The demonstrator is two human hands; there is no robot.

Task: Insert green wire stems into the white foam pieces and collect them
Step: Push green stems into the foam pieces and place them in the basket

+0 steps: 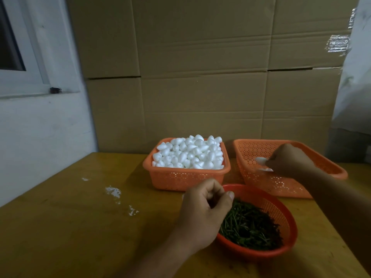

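Note:
My left hand (204, 209) hovers over the left rim of a round orange basket (281, 251) filled with green wire stems (251, 225). Its fingers are curled against the thumb, and I cannot tell what they hold. My right hand (289, 159) reaches into a rectangular orange basket (271, 183) at the right and pinches a white foam piece (261, 160). Another white piece (265, 169), blurred, shows just below that hand. A square orange basket (180, 179) heaped with white foam pieces (190, 153) stands behind my left hand.
All three baskets sit on a yellow-brown wooden table (80, 227) with white foam crumbs (113, 191) at the left. Cardboard sheets (200, 77) stand close behind the baskets. A white wall with a window frame (30, 81) is at the left.

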